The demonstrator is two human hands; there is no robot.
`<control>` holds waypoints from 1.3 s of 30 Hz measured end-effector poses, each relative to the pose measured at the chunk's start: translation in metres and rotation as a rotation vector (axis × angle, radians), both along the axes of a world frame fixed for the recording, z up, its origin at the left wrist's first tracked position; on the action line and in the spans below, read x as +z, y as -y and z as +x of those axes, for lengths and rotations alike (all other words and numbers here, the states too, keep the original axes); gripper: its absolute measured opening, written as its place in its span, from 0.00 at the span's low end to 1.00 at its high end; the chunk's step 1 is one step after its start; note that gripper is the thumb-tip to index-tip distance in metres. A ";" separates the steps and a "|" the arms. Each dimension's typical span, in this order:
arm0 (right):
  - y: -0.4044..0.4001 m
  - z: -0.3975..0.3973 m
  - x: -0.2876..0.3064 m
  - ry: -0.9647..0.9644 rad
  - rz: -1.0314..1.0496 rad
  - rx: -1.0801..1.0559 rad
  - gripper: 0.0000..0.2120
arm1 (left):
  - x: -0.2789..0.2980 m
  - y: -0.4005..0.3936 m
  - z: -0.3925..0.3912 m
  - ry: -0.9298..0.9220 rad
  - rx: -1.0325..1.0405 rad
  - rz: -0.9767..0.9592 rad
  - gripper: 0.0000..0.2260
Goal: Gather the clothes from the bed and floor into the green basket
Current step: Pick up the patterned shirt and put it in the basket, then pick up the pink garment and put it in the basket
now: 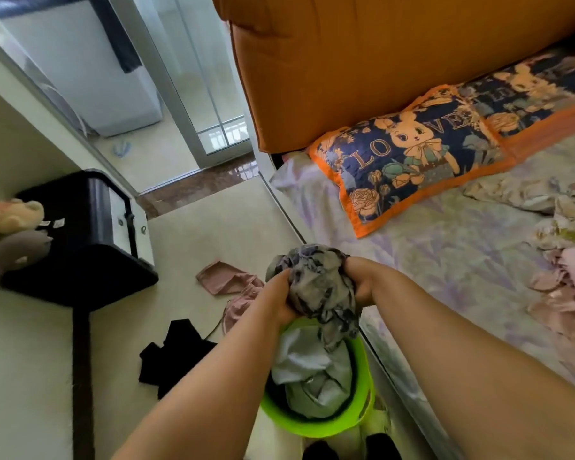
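Both my hands grip a bunched grey-and-white patterned garment [316, 287] just above the green basket [332, 426]. My left hand [279, 300] clutches its left side and my right hand [362, 277] its right side. The basket stands on the floor beside the bed and holds pale grey-white clothes [312, 376]. On the floor to the left lie a pink garment [226, 280] and a black garment [173, 353]. Pink clothes [565, 287] lie bunched on the bed at the right edge.
The bed [445, 260] has a lilac sheet, a navy-and-orange "LOVE" pillow [409, 154] and an orange headboard [362, 61]. A black case [90, 234] with soft toys [10, 214] stands at the left. A glass sliding door [193, 94] is beyond.
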State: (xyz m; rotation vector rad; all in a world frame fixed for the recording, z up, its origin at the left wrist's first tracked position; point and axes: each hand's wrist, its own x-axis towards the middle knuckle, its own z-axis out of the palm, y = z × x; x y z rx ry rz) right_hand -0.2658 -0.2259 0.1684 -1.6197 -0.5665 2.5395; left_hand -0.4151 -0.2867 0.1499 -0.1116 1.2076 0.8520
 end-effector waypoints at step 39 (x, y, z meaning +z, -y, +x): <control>0.022 0.256 -0.043 0.365 0.180 -0.309 0.11 | -0.013 -0.043 0.296 -0.433 -0.671 0.019 0.16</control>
